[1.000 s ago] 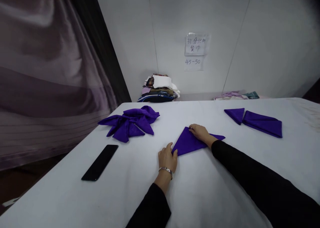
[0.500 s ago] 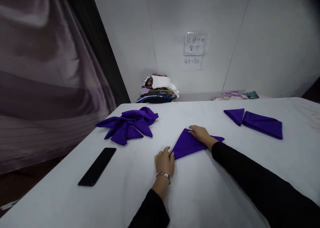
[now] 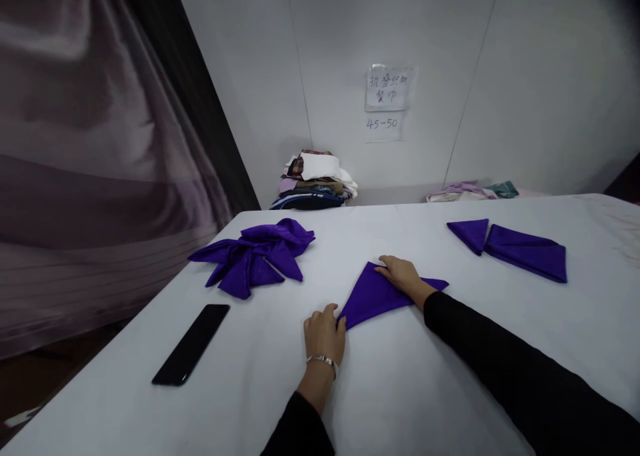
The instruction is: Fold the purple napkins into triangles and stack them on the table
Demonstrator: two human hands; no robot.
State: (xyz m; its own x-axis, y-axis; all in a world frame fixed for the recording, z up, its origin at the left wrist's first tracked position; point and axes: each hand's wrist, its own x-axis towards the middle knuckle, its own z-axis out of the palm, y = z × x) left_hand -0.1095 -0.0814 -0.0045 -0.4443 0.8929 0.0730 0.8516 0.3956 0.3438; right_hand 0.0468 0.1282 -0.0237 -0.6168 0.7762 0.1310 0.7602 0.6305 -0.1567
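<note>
On the desk (image 3: 425,396), one cloth (image 3: 371,301) lies in the middle, a phone (image 3: 192,344) near left, a cloth heap (image 3: 240,269) behind the phone, folded cloths (image 3: 529,253) far right.

Left hand (image 3: 324,338) rests curled — right hand (image 3: 401,276) lies farther forward, palm down

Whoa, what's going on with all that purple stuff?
A person's left hand touches the near corner of a purple cloth on the white table, and the right hand rests on top. Farther left lies a loose purple pile; to the right lie a purple triangle and a longer purple piece.
</note>
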